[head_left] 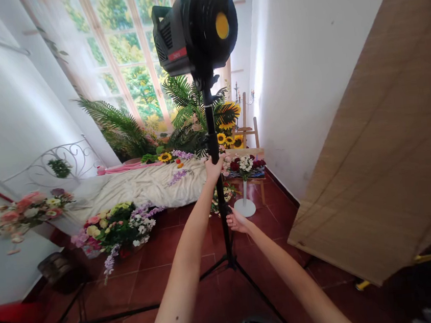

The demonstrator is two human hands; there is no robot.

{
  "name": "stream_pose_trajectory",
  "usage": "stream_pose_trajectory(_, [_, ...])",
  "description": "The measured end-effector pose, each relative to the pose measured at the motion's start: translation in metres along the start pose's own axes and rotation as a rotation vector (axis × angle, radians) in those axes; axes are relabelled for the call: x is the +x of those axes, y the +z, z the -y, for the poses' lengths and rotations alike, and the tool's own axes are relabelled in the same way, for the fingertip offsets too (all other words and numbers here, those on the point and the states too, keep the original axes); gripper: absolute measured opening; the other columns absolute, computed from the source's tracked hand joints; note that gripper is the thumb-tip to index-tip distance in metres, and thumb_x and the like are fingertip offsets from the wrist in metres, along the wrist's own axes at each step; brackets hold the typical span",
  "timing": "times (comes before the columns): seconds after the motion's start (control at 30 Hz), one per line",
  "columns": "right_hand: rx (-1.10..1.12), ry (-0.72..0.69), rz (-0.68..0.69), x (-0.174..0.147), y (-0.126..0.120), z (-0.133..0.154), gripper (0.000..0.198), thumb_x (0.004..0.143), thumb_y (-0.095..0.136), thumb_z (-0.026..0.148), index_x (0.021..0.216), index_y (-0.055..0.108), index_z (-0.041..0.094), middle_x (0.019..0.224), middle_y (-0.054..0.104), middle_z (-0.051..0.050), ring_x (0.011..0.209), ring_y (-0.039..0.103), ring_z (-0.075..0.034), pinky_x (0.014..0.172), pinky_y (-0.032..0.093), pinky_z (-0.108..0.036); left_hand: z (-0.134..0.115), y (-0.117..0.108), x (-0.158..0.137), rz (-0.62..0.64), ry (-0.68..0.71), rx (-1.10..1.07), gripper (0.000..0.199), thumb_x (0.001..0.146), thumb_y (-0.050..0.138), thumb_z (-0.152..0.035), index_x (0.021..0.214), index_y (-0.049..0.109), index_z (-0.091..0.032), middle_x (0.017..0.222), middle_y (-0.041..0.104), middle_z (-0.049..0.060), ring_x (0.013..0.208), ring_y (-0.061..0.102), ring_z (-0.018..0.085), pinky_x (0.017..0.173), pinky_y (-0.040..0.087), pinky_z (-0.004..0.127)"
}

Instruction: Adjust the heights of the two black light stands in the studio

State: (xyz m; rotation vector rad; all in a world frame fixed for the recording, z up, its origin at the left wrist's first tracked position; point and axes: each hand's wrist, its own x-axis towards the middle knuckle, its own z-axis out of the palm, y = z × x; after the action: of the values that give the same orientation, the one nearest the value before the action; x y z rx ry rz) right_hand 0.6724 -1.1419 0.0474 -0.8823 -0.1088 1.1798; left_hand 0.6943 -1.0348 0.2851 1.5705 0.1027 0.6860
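A black studio light (205, 29) with a yellow disc at its front sits on top of a black light stand (212, 126). The stand is upright, its tripod legs spread on the floor. My left hand (214, 169) is wrapped round the pole at mid-height. Lower down, my right hand (237, 221) has its fingers curled at a black tightening knob (228, 210) on the pole's collar; the fingertips are partly hidden.
Behind the stand is a bed (144, 184) with cream cloth and flowers. A white round-based flower stand (245, 207) and a wooden easel (255, 131) are close behind it. A bamboo blind (381, 128) leans at right. Dark tripod legs (120, 315) cross the floor at left.
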Motion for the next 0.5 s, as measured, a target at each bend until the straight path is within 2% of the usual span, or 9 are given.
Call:
stream_pose_trajectory(0.2, [0.146,-0.062,0.115,-0.01,0.009,0.009,0.047,0.088,0.027,0.06,0.067,0.038,0.02,0.044,0.031,0.008,0.034,0.023,-0.006,0.033,0.015,-0.015,0.011,0.006,0.009,-0.072,0.008,0.063,0.023,0.068,0.061,-0.031,0.056,0.047,-0.018,0.045,0.044,-0.004,0.043,0.042,0.008,0.045,0.032,0.021])
stream_pose_trajectory(0.3, [0.184,-0.077,0.12,-0.011,0.009,0.01,0.042,0.092,0.029,0.051,0.064,0.036,0.02,0.043,0.029,0.008,0.034,0.021,-0.006,0.033,0.015,-0.016,0.018,0.008,0.012,-0.087,0.017,0.068,0.02,0.068,0.059,-0.031,0.057,0.048,-0.018,0.046,0.045,-0.003,0.045,0.044,0.009,0.047,0.034,0.021])
stream_pose_trajectory(0.5, [0.201,-0.212,0.07,-0.004,0.006,0.003,0.043,0.094,0.029,0.042,0.057,0.025,0.021,0.041,0.026,0.008,0.034,0.019,-0.006,0.034,0.016,-0.016,0.022,0.007,0.014,-0.094,0.036,0.085,0.022,0.068,0.058,-0.034,0.056,0.047,-0.018,0.047,0.044,-0.003,0.047,0.044,0.009,0.048,0.033,0.02])
